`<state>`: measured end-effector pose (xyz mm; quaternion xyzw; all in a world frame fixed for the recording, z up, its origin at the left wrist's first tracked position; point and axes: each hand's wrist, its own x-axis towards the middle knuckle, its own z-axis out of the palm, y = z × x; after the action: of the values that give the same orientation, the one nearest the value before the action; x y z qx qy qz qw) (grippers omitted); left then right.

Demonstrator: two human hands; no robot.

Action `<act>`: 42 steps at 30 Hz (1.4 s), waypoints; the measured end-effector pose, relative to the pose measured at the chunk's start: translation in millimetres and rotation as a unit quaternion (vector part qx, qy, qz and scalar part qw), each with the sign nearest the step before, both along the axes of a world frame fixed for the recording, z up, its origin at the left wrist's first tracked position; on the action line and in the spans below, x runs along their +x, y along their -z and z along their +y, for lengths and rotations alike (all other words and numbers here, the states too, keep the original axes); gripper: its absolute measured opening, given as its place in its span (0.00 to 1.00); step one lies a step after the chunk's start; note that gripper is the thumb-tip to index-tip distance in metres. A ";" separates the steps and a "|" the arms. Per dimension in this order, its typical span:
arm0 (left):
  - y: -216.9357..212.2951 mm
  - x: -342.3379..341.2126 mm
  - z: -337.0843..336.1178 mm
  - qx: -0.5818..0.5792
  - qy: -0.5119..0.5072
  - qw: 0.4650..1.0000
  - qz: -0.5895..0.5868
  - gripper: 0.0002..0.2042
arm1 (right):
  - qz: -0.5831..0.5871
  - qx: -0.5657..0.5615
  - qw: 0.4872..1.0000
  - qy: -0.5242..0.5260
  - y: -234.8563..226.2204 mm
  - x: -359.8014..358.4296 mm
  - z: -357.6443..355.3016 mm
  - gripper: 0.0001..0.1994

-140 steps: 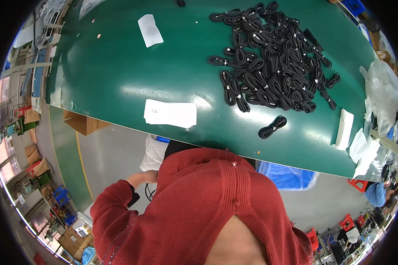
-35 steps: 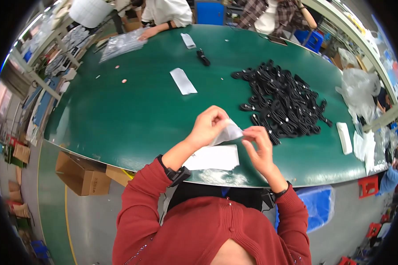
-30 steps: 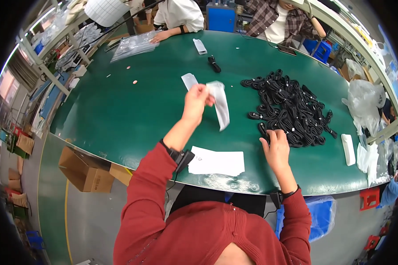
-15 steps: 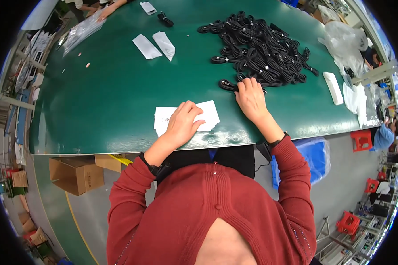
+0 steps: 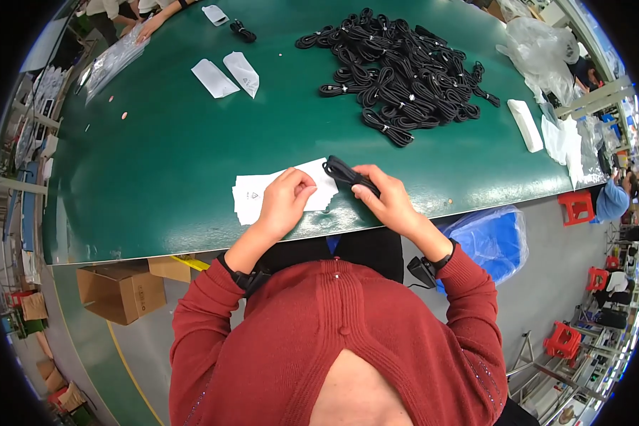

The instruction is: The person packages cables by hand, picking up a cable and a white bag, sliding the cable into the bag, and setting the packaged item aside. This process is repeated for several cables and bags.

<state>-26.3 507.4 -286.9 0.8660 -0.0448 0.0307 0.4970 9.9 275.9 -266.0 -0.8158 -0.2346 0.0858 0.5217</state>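
My right hand (image 5: pixel 385 201) grips a coiled black cable bundle (image 5: pixel 348 174) just above the near edge of the green table (image 5: pixel 156 177). My left hand (image 5: pixel 285 200) pinches the top of a small stack of white flat bags (image 5: pixel 259 197) lying by that edge, right beside the cable. A large heap of the same black cable bundles (image 5: pixel 397 71) lies farther back on the right.
Two filled white bags (image 5: pixel 227 73) lie at the far left of the table, with another bag and a cable (image 5: pixel 227 20) near another person's hand (image 5: pixel 149 28). Clear plastic bags (image 5: pixel 543 50) and white packets (image 5: pixel 529 124) sit at the right. A cardboard box (image 5: pixel 121 291) and blue bin (image 5: pixel 486 238) stand below.
My right hand has taken one cable bundle from the pile's edge and brought it back to the bag stack. My left hand stays on the bags, now pinching the top one.
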 end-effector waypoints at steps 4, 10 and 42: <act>3.0 1.9 3.6 -0.082 -0.022 0.996 0.001 0.02 | -0.217 -0.079 0.972 -0.050 -5.1 0.6 -1.9 0.14; -2.1 4.3 1.2 -0.058 0.021 0.993 -0.104 0.04 | -0.173 -0.106 0.974 -0.104 -9.5 4.5 -1.5 0.14; -57.6 55.9 48.5 0.020 -0.043 0.985 -0.169 0.10 | -0.377 -0.296 0.865 0.148 28.0 75.7 -37.7 0.10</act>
<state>29.6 555.9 -229.3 0.8595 -0.0916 0.1967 0.4627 85.7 238.3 -294.0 -0.9273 -0.2534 -0.2407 0.1337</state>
